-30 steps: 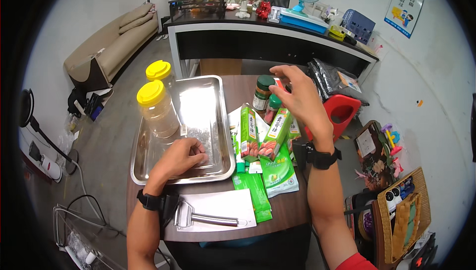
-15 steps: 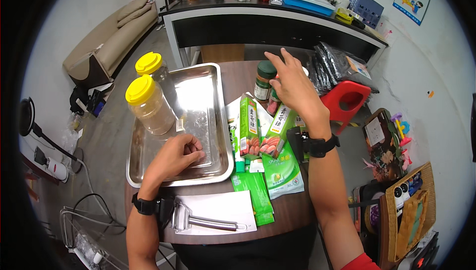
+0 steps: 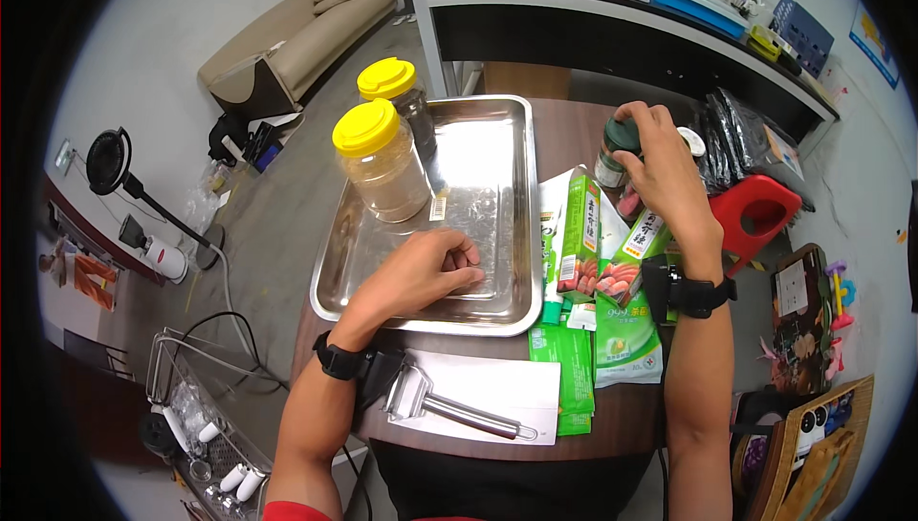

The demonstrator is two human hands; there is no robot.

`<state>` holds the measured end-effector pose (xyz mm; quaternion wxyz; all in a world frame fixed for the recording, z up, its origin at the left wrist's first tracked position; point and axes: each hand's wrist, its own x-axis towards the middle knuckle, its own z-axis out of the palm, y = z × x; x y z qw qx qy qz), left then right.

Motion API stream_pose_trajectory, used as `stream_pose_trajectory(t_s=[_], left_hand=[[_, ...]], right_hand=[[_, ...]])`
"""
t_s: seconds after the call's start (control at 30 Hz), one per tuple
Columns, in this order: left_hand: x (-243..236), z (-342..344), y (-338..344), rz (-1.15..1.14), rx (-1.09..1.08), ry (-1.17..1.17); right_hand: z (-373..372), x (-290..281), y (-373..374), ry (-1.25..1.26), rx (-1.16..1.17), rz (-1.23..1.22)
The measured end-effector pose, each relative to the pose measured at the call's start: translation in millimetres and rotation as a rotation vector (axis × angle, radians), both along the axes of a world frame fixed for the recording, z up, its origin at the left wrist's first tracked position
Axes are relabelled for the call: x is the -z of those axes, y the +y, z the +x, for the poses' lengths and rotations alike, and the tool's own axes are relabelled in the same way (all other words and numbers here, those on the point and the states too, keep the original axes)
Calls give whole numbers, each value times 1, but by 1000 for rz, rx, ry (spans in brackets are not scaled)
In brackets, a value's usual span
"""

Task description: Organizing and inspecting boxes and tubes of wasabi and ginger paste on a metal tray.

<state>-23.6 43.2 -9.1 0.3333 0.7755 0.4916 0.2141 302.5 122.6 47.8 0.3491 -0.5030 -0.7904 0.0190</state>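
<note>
My right hand [image 3: 655, 153] is closed on the dark-green lid of a small spice jar [image 3: 609, 169] behind a pile of green boxes [image 3: 578, 234] and green packets [image 3: 626, 345]. My left hand [image 3: 440, 268] rests in the steel tray [image 3: 521, 196] with its fingers curled in and nothing visible in them. Two clear jars with yellow lids stand at the tray's left side, the front one [image 3: 386, 177] paler and the rear one [image 3: 409, 119] darker. A metal peeler [image 3: 473, 416] lies on white card [image 3: 502, 373] near the table's front edge.
A black-topped desk [image 3: 622, 33] with assorted items is beyond the table, and a beige sofa [image 3: 287, 38] is at back left. A red plastic chair [image 3: 775, 198] and black bags [image 3: 741, 143] are at the right. A black stand with a cable [image 3: 110, 162] is at the left.
My right hand has come down onto the green-lidded jar, its fingers closing round the lid. The view has shifted, so the table appears farther right. My left hand remains in the tray.
</note>
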Motion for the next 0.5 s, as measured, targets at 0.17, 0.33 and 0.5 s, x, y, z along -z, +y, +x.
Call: stream_pose_trajectory(t_s=[0.17,0.33,0.5], left_hand=[[-3,0,-1,8,-4,-3],[2,-1,1,27,-29,-6],[0,0,4,202,-121,-102]], right_hand=[[5,-18,-13,94,5,125],[9,-18,-19,78,-37,120],[3,-17,-32,64,-89,120]])
